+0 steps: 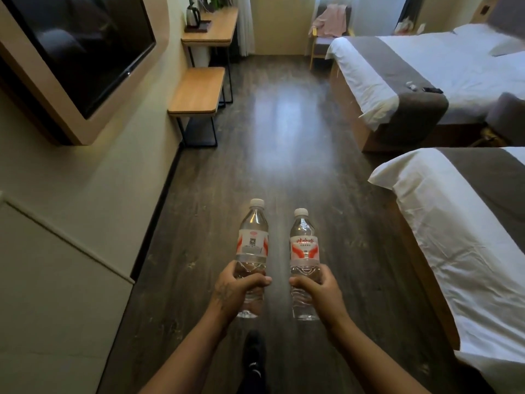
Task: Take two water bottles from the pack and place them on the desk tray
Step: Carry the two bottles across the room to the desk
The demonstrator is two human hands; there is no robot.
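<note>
I hold two clear water bottles upright over the dark wood floor, each with a white cap and a red-and-white label. My left hand (237,287) grips the lower half of the left water bottle (252,240). My right hand (319,290) grips the lower half of the right water bottle (304,245). Far ahead on the left stands the wooden desk (218,29), and on it a dark tray (199,26) carries a steel kettle (193,12). The pack is not in view.
A low wooden bench (199,92) stands against the left wall in front of the desk, below a wall-mounted TV (85,46). Two beds (454,223) with white sheets line the right side. A chair (329,32) with pink cloth stands at the back. A floor aisle (284,137) runs between.
</note>
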